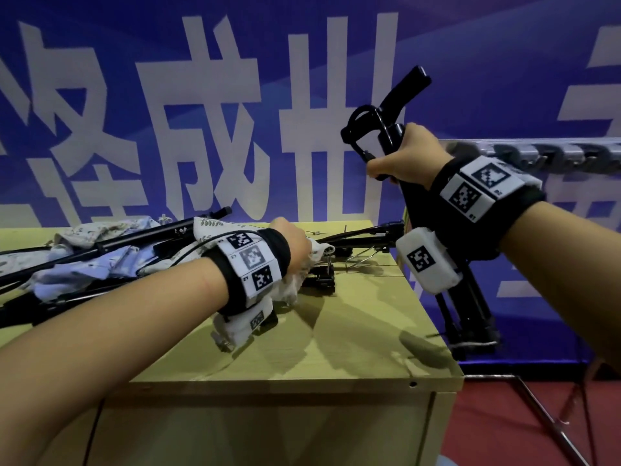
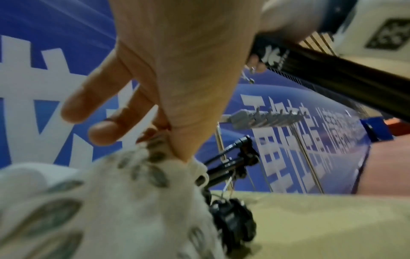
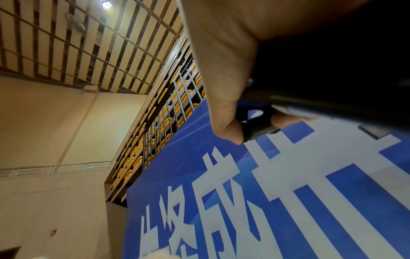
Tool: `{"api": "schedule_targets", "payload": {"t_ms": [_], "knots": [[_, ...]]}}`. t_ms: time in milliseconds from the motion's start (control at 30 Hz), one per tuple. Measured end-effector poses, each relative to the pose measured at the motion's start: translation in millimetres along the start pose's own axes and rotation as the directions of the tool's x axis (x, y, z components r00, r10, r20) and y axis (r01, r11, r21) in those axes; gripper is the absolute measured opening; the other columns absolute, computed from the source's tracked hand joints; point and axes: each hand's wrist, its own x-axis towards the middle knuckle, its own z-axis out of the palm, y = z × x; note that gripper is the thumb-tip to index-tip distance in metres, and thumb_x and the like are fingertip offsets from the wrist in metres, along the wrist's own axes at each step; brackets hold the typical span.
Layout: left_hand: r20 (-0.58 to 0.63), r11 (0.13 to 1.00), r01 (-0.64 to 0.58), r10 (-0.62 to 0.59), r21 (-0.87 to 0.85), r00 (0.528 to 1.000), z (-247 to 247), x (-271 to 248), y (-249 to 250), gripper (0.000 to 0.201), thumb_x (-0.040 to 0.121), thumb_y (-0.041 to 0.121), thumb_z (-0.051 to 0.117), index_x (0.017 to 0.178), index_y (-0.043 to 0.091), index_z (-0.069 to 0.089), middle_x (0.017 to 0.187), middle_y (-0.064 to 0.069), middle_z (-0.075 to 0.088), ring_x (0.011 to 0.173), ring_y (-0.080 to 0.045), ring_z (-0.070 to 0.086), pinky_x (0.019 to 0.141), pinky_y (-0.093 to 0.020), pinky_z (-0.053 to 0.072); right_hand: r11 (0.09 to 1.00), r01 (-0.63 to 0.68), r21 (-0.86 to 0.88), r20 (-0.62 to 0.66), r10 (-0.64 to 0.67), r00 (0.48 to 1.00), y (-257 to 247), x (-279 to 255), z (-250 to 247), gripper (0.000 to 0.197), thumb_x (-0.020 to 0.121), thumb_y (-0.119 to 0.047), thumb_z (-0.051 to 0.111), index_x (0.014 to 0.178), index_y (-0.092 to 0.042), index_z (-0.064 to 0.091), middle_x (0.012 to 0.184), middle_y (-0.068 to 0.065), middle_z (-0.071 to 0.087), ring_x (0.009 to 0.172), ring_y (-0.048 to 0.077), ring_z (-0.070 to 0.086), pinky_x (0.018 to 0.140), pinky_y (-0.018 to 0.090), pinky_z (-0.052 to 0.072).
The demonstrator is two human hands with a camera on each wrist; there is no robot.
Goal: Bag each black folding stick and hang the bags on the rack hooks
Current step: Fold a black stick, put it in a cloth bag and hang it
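Head view's evenly lit and fairly sharp, with soft shadows on the table (image 1: 353,334) and bent edges. Left wrist is mushy, bag (image 2: 115,206) out of focus. Right wrist goes black beside the hand (image 3: 224,73).

Wooden counter (image 1: 353,344): black folding sticks (image 1: 356,238) and floral cloth bags (image 1: 100,260) heaped across far and left side.

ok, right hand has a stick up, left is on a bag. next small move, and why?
Probably lift the bag clear of the table and open its mouth under the stick. The right hand grips that stick raised beside the table, unbagged, while the left hand only pinches the bag's edge. The rack hooks come later.
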Motion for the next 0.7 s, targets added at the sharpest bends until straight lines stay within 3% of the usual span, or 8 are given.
{"api": "schedule_targets", "payload": {"t_ms": [133, 300, 367, 433, 500, 633, 700], "knots": [[-0.165, 0.964, 0.125, -0.166, -0.233, 0.972, -1.6, 2.5, -28.3, 0.027, 0.093, 0.009, 0.044, 0.117, 0.012, 0.057, 0.111, -0.005, 0.061, 0.099, -0.024, 0.06, 0.07, -0.031, 0.04, 0.999, 0.026, -0.029, -0.011, -0.027, 1.0, 0.2, -1.3, 3.6, 0.043, 0.064, -0.019, 0.075, 0.1, -0.011, 0.054, 0.087, 0.007, 0.063, 0.074, 0.02, 0.063, 0.054, 0.025, 0.048], [-0.261, 0.876, 0.116, -0.262, -0.468, 0.929, -22.4, -5.3, -68.9, 0.05, 0.084, 0.004, 0.049, 0.131, 0.02, 0.051, 0.118, -0.003, 0.058, 0.097, -0.024, 0.058, 0.06, -0.029, 0.04, 0.993, 0.098, -0.06, -0.03, -0.1, 0.995, -11.0, -3.6, 11.4, 0.047, 0.064, -0.017, 0.074, 0.105, -0.012, 0.051, 0.095, 0.007, 0.063, 0.087, 0.024, 0.063, 0.071, 0.035, 0.055], [-0.248, 0.832, 0.076, -0.25, -0.55, 0.936, -33.8, -11.5, -82.4, 0.06, 0.083, 0.001, 0.048, 0.14, 0.018, 0.04, 0.115, -0.008, 0.055, 0.082, -0.025, 0.055, 0.05, -0.026, 0.035, 0.984, 0.149, -0.102, -0.022, -0.152, 0.988, -17.3, -4.6, 13.4, 0.049, 0.067, -0.016, 0.075, 0.108, -0.01, 0.05, 0.099, 0.005, 0.061, 0.091, 0.022, 0.061, 0.073, 0.035, 0.054], [-0.22, 0.719, -0.019, -0.188, -0.695, 0.957, -44.6, -17.2, -94.0, 0.069, 0.082, -0.003, 0.047, 0.146, 0.017, 0.03, 0.092, -0.011, 0.055, 0.062, -0.021, 0.046, 0.045, -0.025, 0.031, 0.968, 0.203, -0.144, -0.022, -0.209, 0.978, -22.7, -6.6, 16.1, 0.05, 0.069, -0.017, 0.075, 0.11, -0.011, 0.047, 0.102, 0.002, 0.058, 0.092, 0.022, 0.058, 0.074, 0.033, 0.05], [-0.212, 0.547, -0.094, -0.157, -0.832, 0.964, -53.9, -22.5, -104.5, 0.072, 0.081, -0.006, 0.048, 0.146, 0.021, 0.031, 0.072, -0.007, 0.05, 0.051, -0.016, 0.04, 0.045, -0.024, 0.031, 0.948, 0.254, -0.192, -0.046, -0.267, 0.963, -26.7, -8.6, 20.1, 0.052, 0.068, -0.02, 0.075, 0.11, -0.013, 0.045, 0.101, 0.003, 0.061, 0.092, 0.025, 0.059, 0.077, 0.036, 0.051], [-0.234, 0.278, -0.189, -0.138, -0.942, 0.963, -64.0, -28.7, -113.2, 0.062, 0.083, -0.01, 0.046, 0.132, 0.026, 0.048, 0.067, -0.007, 0.042, 0.047, -0.012, 0.035, 0.044, -0.021, 0.031, 0.93, 0.327, -0.166, -0.101, -0.346, 0.933, -29.1, -9.7, 26.6, 0.051, 0.065, -0.021, 0.074, 0.104, -0.015, 0.042, 0.094, 0.006, 0.065, 0.086, 0.032, 0.062, 0.073, 0.047, 0.053], [-0.264, 0.136, -0.239, -0.212, -0.961, 0.941, -63.1, -28.6, -112.2, 0.057, 0.083, -0.012, 0.043, 0.127, 0.022, 0.052, 0.069, -0.005, 0.045, 0.053, -0.013, 0.041, 0.05, -0.025, 0.035, 0.931, 0.341, -0.128, -0.137, -0.357, 0.924, -28.7, -10.9, 26.8, 0.049, 0.066, -0.02, 0.074, 0.104, -0.014, 0.043, 0.092, 0.005, 0.065, 0.084, 0.029, 0.062, 0.071, 0.046, 0.053]]}}
